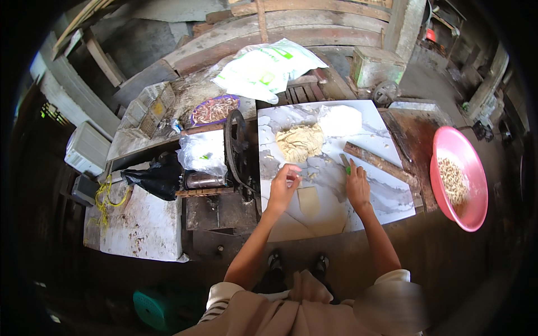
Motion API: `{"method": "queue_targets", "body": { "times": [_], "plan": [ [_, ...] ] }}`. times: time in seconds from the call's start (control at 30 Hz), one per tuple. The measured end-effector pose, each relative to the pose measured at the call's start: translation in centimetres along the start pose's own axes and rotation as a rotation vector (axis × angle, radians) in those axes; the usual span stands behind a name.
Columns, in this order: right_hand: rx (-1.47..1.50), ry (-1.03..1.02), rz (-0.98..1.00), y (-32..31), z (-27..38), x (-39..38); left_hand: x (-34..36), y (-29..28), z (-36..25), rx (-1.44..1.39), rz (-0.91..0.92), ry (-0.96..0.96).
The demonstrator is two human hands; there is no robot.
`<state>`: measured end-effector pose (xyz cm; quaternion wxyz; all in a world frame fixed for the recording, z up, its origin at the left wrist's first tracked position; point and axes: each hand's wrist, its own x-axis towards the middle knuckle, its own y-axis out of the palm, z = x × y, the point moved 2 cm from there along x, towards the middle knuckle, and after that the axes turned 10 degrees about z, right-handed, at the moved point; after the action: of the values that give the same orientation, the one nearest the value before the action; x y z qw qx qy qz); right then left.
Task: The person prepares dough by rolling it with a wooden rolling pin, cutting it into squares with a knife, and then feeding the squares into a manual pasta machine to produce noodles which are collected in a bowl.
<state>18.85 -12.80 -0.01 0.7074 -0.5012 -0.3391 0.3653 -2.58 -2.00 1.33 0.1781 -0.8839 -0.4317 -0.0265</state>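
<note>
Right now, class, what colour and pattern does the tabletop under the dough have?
The tabletop is white with grey marbling, seen best in the head view.

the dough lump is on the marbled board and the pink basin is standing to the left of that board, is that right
Not quite: in the head view, the pink basin stands to the right of the marbled board, where the dough lump lies.

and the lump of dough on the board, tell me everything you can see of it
The lump of dough is pale yellow, an irregular mound with a rough, creased surface, and looks soft. It lies on the marble-patterned board, toward the far side, left of a white bundle; whether those two touch is unclear. The left hand is close on its near side, not gripping it.
</note>
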Motion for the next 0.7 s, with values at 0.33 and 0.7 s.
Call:
{"method": "queue_targets", "body": {
  "times": [0.33, 0.7],
  "plan": [
    [0.193, -0.457, -0.083, 1.1, 8.9, 2.0, 6.5, 0.4, 0.4, 0.255, -0.232, 0.007],
    [0.046, -0.487, -0.164, 4.3, 11.2, 3.1, 4.3, 2.0, 2.2, 1.045, -0.009, -0.024]
  ]
}}
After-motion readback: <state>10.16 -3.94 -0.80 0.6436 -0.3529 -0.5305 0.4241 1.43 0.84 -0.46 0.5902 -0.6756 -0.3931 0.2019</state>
